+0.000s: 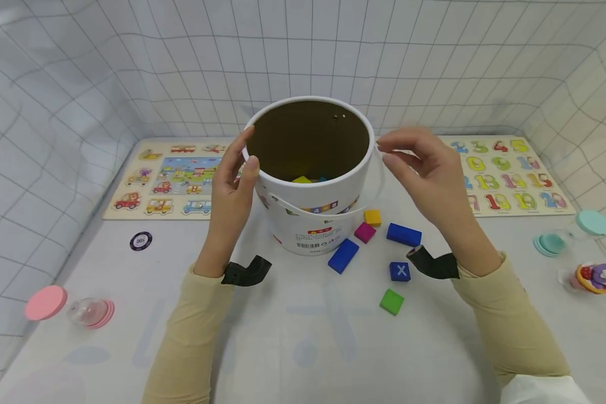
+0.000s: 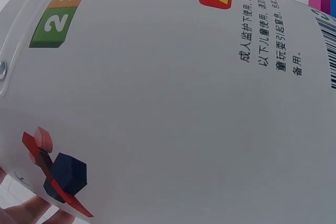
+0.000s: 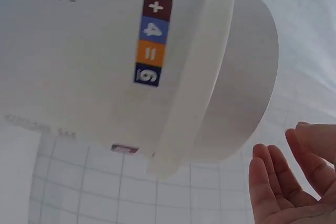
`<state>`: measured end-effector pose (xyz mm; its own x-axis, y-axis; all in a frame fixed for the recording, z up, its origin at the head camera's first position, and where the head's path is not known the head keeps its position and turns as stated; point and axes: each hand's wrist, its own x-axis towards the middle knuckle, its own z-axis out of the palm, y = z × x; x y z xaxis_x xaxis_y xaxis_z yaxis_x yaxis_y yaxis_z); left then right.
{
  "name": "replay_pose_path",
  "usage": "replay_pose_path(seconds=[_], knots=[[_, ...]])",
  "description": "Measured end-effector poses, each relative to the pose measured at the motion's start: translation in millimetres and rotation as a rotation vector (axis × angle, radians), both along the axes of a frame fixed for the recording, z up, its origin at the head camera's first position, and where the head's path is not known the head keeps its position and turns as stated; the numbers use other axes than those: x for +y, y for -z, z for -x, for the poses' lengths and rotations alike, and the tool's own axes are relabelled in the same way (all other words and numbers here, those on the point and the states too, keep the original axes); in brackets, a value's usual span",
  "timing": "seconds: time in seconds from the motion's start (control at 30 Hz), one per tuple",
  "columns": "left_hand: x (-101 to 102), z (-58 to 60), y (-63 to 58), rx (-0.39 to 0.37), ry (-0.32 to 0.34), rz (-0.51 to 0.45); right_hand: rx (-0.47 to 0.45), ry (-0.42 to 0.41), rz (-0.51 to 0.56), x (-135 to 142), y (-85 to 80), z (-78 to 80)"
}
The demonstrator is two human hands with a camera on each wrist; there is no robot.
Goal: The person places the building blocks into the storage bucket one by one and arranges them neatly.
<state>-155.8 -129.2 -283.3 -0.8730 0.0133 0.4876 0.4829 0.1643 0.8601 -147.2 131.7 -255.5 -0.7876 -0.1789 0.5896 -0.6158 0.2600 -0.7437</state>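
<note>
A white bucket (image 1: 303, 224) with printed sums and a barcode stands in the middle of the table, its mouth facing up. Its white handle (image 3: 202, 72) hangs down across the front. My left hand (image 1: 234, 179) holds the bucket's left rim, with thumb and fingertips over the edge; in the left wrist view only some fingers (image 2: 34, 211) show beyond the bucket wall. Beside the right rim is my right hand (image 1: 429, 165), fingers bent loosely and holding nothing. The right wrist view shows those fingers apart from the bucket. Inside the bucket, a yellow block (image 1: 302, 179) shows low down.
Loose blocks lie right of the bucket, among them a blue X block (image 1: 400, 271) and a green block (image 1: 391, 302). Puzzle boards with vehicles (image 1: 118, 199) and numbers (image 1: 558, 210) lie behind. A black chip (image 1: 141, 241) and small toys (image 1: 598, 278) sit at the sides.
</note>
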Motion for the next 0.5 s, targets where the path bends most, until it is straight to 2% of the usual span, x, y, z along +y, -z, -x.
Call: replay_pose_path(seconds=[0.13,0.27,0.37,0.5], knots=[[0.7,-0.7,-0.7,-0.005,-0.009,0.009,-0.111,0.069,-0.126,33.1,33.9,-1.5],[1.3,-0.9,-1.8,-0.004,-0.013,0.008,-0.266,0.135,-0.359,61.9,71.6,-3.9],[1.5,-0.9,-1.7,-0.005,-0.015,0.007,-0.367,0.136,-0.500,77.3,93.1,-6.2],[2.0,-0.6,-0.7,-0.003,-0.014,0.009,-0.438,0.091,-0.571,88.7,110.9,-5.4]])
